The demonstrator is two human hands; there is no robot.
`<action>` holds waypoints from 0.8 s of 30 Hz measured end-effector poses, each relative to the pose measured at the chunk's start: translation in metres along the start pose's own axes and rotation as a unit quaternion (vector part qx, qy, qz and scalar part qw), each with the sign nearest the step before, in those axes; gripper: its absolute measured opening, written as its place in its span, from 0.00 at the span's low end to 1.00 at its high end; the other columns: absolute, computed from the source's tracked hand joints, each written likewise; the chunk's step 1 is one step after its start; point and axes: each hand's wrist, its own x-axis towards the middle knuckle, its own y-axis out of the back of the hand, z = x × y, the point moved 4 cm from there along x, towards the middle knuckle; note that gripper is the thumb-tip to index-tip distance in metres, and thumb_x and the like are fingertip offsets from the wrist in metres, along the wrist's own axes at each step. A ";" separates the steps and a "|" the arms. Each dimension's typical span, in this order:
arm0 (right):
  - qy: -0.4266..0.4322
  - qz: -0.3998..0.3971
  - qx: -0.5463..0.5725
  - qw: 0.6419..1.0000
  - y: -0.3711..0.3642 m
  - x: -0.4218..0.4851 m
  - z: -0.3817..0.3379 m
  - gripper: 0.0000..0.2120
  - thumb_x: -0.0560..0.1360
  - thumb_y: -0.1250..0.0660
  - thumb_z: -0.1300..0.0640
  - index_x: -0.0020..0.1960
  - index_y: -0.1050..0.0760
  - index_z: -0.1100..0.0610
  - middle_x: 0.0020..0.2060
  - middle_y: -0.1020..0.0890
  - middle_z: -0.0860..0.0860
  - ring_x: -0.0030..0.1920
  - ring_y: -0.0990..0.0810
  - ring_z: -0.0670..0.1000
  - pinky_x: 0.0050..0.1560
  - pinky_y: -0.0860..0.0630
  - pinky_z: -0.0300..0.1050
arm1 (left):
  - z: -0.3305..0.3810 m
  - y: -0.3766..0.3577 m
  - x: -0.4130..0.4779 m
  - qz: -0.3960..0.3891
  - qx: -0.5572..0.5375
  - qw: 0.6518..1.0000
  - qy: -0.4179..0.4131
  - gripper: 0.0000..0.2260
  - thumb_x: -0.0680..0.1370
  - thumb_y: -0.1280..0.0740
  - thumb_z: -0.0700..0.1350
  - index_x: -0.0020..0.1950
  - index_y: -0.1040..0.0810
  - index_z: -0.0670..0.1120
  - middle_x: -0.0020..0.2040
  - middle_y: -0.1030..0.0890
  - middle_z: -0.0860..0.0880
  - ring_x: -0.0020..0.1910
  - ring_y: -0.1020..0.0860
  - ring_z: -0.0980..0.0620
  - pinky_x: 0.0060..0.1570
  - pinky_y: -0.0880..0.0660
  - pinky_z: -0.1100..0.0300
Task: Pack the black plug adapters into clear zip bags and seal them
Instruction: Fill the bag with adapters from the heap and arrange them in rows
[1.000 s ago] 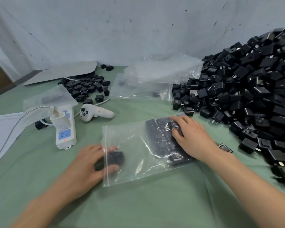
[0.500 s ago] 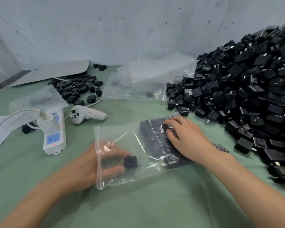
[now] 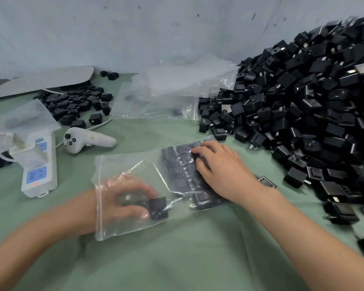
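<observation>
Left hand (image 3: 126, 198), inside the bag (image 3: 122, 225), pinches an adapter (image 3: 158, 207); right hand (image 3: 223, 171) rests on top, fingers (image 3: 200, 151) bent, pressing the packed rows (image 3: 172, 162). Big pile (image 3: 303, 112) right, spare bags (image 3: 156, 101) far, power strip (image 3: 40, 171) and controller (image 3: 86, 139) left.

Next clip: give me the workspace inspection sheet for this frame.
Surface: green cloth, flat.
Job's things: zip bag lying unsealed, adapter rows inside; big adapter pile right; smaller pile far left; spare bags behind.
Clutter: white controller, power strip.
Hands: left hand inside the bag gripping a loose adapter; right hand pressing the rows through the bag.
Cables: white cable behind the controller.
Surroundings: grey wall.
</observation>
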 end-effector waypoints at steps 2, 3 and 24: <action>0.000 -0.002 -0.002 1.000 0.000 -0.001 0.000 0.20 0.84 0.47 0.48 0.74 0.33 0.48 0.72 0.32 0.48 0.72 0.36 0.51 0.74 0.42 0.49 | -0.004 0.002 0.000 -0.012 -0.020 1.000 0.003 0.15 0.73 0.30 0.66 0.58 0.19 0.65 0.53 0.18 0.58 0.54 0.19 0.52 0.54 0.22 0.48; 0.001 -0.004 -0.004 1.000 0.000 -0.001 -0.001 0.20 0.84 0.47 0.48 0.74 0.33 0.48 0.72 0.32 0.48 0.72 0.36 0.51 0.74 0.42 0.49 | -0.004 0.001 0.002 -0.024 -0.022 0.999 -0.002 0.14 0.74 0.30 0.64 0.58 0.19 0.64 0.53 0.18 0.58 0.55 0.19 0.52 0.54 0.22 0.48; 0.003 -0.001 -0.013 1.000 0.002 -0.003 -0.003 0.20 0.84 0.48 0.49 0.74 0.33 0.47 0.73 0.33 0.47 0.73 0.37 0.52 0.74 0.44 0.47 | 0.023 -0.018 0.029 -0.072 0.025 0.994 0.072 0.17 0.66 0.30 0.73 0.50 0.23 0.68 0.51 0.27 0.66 0.53 0.26 0.63 0.50 0.31 0.74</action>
